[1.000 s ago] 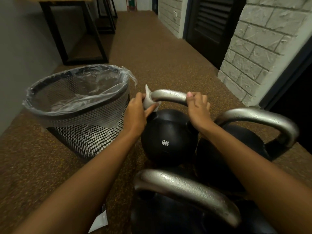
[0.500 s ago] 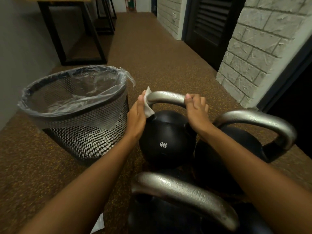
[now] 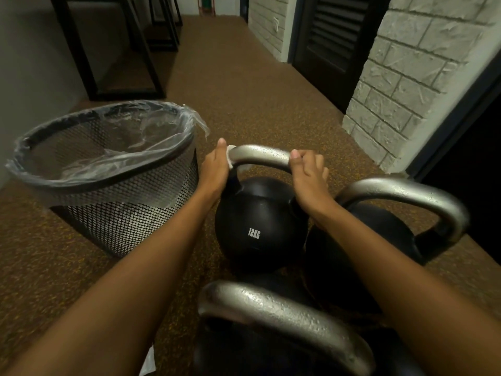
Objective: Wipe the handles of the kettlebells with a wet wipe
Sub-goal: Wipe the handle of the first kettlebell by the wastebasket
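Note:
Three black kettlebells with silver handles stand on the brown floor. The far one is marked 12KG (image 3: 257, 226). My left hand (image 3: 215, 169) presses a white wet wipe (image 3: 230, 158) against the left bend of its handle (image 3: 261, 156); most of the wipe is hidden under the palm. My right hand (image 3: 307, 172) grips the right end of the same handle. A second kettlebell (image 3: 401, 196) sits to the right, and a third kettlebell's handle (image 3: 282, 318) is nearest to me at the bottom.
A black mesh waste bin (image 3: 113, 213) with a clear plastic liner stands just left of my left arm. A white scrap (image 3: 147, 362) lies on the floor at the bottom. A black metal frame (image 3: 119, 63) stands far left, a brick wall (image 3: 401, 85) at the right.
My left hand has slid the wipe down around the left bend of the handle, so less of the wipe shows. My right hand keeps its grip.

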`<state>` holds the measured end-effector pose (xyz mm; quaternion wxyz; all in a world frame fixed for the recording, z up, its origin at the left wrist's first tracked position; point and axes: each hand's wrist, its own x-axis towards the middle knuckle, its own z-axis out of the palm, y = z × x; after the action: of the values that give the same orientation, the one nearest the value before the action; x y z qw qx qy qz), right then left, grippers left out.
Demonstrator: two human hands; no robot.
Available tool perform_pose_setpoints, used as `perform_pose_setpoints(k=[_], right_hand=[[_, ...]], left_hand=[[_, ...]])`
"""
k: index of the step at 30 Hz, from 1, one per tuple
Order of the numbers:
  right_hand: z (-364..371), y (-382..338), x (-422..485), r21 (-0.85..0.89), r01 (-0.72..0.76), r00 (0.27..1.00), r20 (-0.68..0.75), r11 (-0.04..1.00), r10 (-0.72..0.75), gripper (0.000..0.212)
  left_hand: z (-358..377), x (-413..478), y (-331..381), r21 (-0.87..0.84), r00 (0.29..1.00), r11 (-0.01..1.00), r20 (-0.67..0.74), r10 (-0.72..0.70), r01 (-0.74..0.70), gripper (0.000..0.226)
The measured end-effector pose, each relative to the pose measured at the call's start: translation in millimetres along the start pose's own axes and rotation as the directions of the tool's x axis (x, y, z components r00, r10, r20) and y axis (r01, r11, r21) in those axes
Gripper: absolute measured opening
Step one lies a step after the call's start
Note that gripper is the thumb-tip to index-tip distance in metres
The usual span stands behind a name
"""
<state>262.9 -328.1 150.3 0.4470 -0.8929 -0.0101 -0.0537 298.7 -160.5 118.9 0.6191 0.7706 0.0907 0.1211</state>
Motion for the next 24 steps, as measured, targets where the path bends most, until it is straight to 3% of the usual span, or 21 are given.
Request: perform_pose_setpoints(k=[4, 7, 9, 11, 13, 16, 18, 21, 24], right_hand=[[-1.3, 0.2, 0.5, -0.011, 0.0, 1.0, -0.002, 1.0, 0.0, 0.039], [0.2, -0.3, -0.5, -0.014, 0.007, 1.0, -0.021, 1.0, -0.008, 0.038], [0.5, -0.5, -0.6, -0.014, 0.008, 1.0, -0.02, 1.0, -0.008, 0.039], [0.1, -0.9, -0.8, -0.021, 0.003, 1.0, -0.015, 1.0, -0.003, 0.039], [-0.4, -1.3, -0.8, -0.02, -0.002, 1.0, -0.006, 1.0, 0.002, 0.039], [-0.6, -1.1, -1.1, -0.011, -0.003, 1.0, -0.004, 1.0, 0.003, 0.038], [-0.2, -0.9, -0.6, -0.013, 0.0, 1.0, -0.016, 1.0, 0.0, 0.037], [2.2, -0.3, 0.1, -0.029, 0.006, 0.999, -0.039, 1.0, -0.007, 0.038], [3.0, -0.5, -0.7, -0.039, 0.006, 0.999, -0.045, 0.999, -0.008, 0.039]], left_hand=[[-1.1, 10.8, 9.1, 0.096, 0.992, 0.988, 0.028, -0.125, 0.122, 0.043], [3.4, 2.9, 16.2, 0.252, 0.997, 0.965, -0.013, 0.078, -0.072, 0.049], [7.5, -11.3, 13.6, 0.239, 0.965, 0.942, -0.051, 0.256, -0.237, 0.046], [10.0, -22.2, 6.5, 0.228, 0.942, 0.928, -0.098, 0.322, -0.293, 0.043], [9.4, -19.4, -0.3, 0.177, 0.966, 0.965, -0.135, 0.22, -0.195, 0.044], [4.9, -5.3, 2.3, 0.066, 0.994, 0.995, -0.085, -0.067, 0.072, 0.046], [2.3, 1.2, 9.1, 0.153, 0.994, 0.983, -0.066, -0.092, 0.102, 0.044], [4.0, -7.9, 16.2, 0.264, 0.988, 0.957, -0.058, 0.141, -0.121, 0.047], [11.2, -29.0, 7.4, 0.294, 0.896, 0.868, -0.073, 0.439, -0.401, 0.04]])
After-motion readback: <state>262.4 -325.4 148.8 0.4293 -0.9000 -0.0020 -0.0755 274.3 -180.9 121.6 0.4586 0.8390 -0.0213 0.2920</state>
